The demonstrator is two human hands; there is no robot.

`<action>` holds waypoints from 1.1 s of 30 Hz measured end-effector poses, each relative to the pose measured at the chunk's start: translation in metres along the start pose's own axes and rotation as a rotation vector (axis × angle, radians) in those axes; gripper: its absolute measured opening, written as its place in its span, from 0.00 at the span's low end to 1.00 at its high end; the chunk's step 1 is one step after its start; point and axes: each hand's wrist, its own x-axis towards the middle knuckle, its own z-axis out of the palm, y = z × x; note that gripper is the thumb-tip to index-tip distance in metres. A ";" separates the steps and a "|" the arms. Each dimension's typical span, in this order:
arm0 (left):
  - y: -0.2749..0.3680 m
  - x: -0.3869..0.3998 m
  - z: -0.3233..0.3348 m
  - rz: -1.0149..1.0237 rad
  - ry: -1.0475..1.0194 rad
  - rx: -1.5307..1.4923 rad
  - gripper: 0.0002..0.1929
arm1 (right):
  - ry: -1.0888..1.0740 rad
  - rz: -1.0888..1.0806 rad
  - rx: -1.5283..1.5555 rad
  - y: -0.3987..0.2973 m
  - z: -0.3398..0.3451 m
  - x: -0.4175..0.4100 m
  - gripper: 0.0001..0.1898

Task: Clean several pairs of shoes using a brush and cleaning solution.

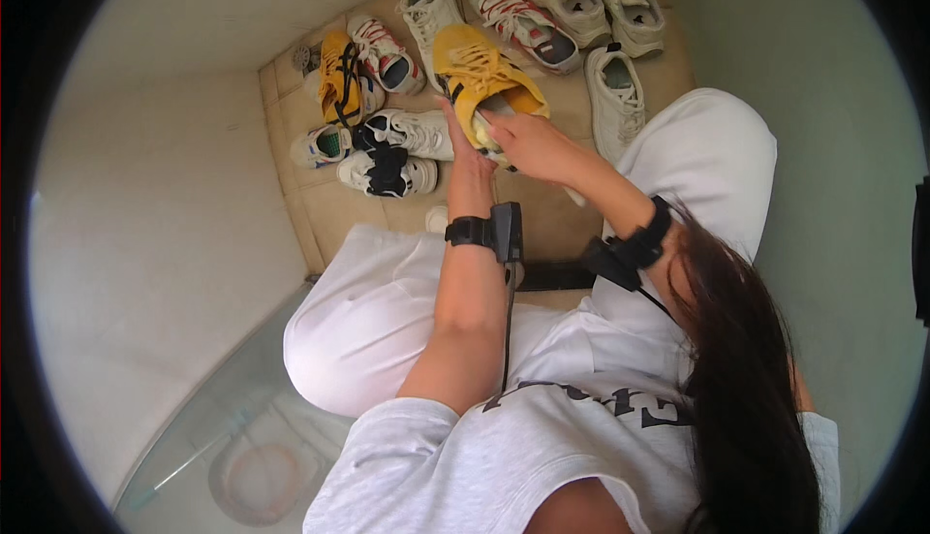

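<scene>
A yellow lace-up sneaker (465,51) with dark stripes is held up in front of me, its toe pointing away and its opening towards me. My left hand (467,138) supports it from beneath and along its left side. At the heel, my right hand (534,145) grips the shoe, with fingers at the collar beside a pale yellowish patch; whether that is lining or a cloth, I cannot tell. Another yellow sneaker (338,72) with dark laces rests on the floor at the left. Most of the held shoe's sole is hidden.
White sneakers (563,0), red-trimmed sneakers (385,54) and black-and-white sneakers (389,170) stand on the tan tiled floor (298,192). A single white sneaker (615,101) is near my right knee. A pale wall (160,192) bounds the left, a glass panel (814,192) the right. A floor drain (301,58) is in the far left corner.
</scene>
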 end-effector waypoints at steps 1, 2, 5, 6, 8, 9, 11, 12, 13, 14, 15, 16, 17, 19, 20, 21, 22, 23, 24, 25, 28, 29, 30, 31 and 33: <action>-0.003 -0.002 0.005 -0.038 -0.077 -0.078 0.37 | -0.037 0.004 -0.117 -0.008 -0.005 0.014 0.19; -0.005 -0.002 0.010 -0.036 -0.080 -0.076 0.37 | -0.076 0.008 -0.233 -0.016 -0.010 0.026 0.18; -0.023 -0.009 0.046 -0.030 0.119 0.052 0.32 | 0.245 0.178 0.106 -0.001 -0.012 0.046 0.17; -0.022 -0.007 0.045 -0.011 0.099 0.049 0.33 | 0.289 0.184 0.052 -0.003 -0.006 0.057 0.19; -0.026 -0.008 0.041 -0.012 0.089 0.045 0.33 | 0.241 0.148 0.039 0.013 -0.005 0.050 0.19; -0.020 -0.006 0.028 -0.002 0.093 0.046 0.34 | 0.179 0.105 0.037 0.006 -0.001 0.045 0.19; -0.003 0.009 0.005 0.001 0.011 0.023 0.35 | 0.073 0.047 0.046 0.004 -0.001 0.030 0.19; 0.006 0.012 -0.010 -0.003 -0.067 -0.001 0.36 | -0.034 -0.003 0.057 0.005 0.004 0.021 0.19; 0.006 0.012 -0.007 -0.019 -0.075 -0.008 0.36 | -0.024 0.011 0.048 0.008 0.004 0.007 0.19; 0.007 0.009 -0.007 -0.053 -0.038 0.005 0.36 | 0.003 0.037 0.050 0.008 0.008 -0.011 0.20; 0.010 0.007 -0.009 -0.074 0.005 0.026 0.36 | 0.024 0.051 0.061 0.004 0.011 -0.020 0.20; 0.008 0.009 -0.010 -0.065 -0.043 -0.019 0.35 | 0.018 0.091 0.108 0.001 0.010 -0.020 0.19; 0.006 0.010 -0.009 -0.061 -0.041 -0.015 0.35 | 0.016 0.087 0.111 0.004 0.013 -0.013 0.19; -0.010 0.015 0.002 -0.068 -0.111 0.008 0.36 | 0.148 -0.011 -0.001 0.015 0.004 0.013 0.17; -0.019 0.014 0.009 -0.137 -0.078 0.024 0.36 | 0.156 -0.006 -0.004 0.018 -0.003 0.023 0.17; -0.023 0.012 0.008 -0.134 -0.072 0.029 0.36 | 0.138 0.161 0.116 0.012 -0.006 0.035 0.18; -0.025 0.010 0.009 -0.120 -0.073 0.069 0.37 | 0.121 0.325 0.232 0.009 -0.008 0.045 0.19; -0.026 0.008 0.009 -0.107 -0.076 0.108 0.37 | 0.119 0.321 0.236 0.007 -0.009 0.053 0.19; -0.024 0.001 0.026 -0.120 -0.042 0.102 0.37 | 0.155 0.356 0.309 0.009 -0.009 0.057 0.19; -0.029 0.002 0.022 -0.125 -0.043 0.099 0.37 | 0.193 0.392 0.381 0.012 -0.009 0.058 0.19; -0.033 0.003 0.017 -0.090 -0.011 0.015 0.36 | 0.117 0.375 0.317 0.020 -0.009 0.045 0.18; -0.026 0.010 0.016 -0.092 -0.012 0.014 0.36 | 0.055 0.305 0.264 0.024 -0.009 0.037 0.17; -0.003 0.016 0.000 -0.077 -0.060 0.003 0.37 | -0.044 0.256 0.324 0.004 -0.005 0.021 0.18; 0.004 0.019 0.000 -0.090 -0.133 -0.018 0.38 | -0.041 0.269 0.321 0.005 -0.004 0.008 0.18; 0.010 0.018 -0.004 -0.047 -0.055 0.099 0.38 | 0.007 0.128 0.343 0.004 -0.001 -0.009 0.15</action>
